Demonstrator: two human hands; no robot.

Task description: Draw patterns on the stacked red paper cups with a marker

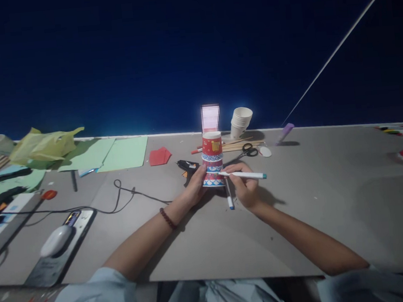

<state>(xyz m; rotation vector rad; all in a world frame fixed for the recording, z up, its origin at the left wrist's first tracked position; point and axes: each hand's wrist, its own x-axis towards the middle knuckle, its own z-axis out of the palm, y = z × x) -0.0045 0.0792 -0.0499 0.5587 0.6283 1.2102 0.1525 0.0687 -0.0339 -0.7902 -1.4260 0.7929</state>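
Stacked paper cups [212, 145], decorated in red with blue-and-white wave bands, stand upright in front of me. My left hand [195, 189] is closed around their lower left side. In my right hand [247, 190] is a white marker [246, 175] with a teal end, its tip at the lower bands of the cups. A second marker [230, 196] with a blue end lies on the table just below my right fingers. Behind my left hand lies a black glue gun [189, 168], partly covered by it.
Behind the cups are a lit, blurred screen [210, 118], nested white cups [241, 120], scissors [249, 150] and wooden sticks. Red paper [159, 156], green sheets [127, 153] and a yellow bag [44, 148] lie left. A cable [108, 211] crosses toward a power strip [13, 221]; a phone [49, 267] lies near.
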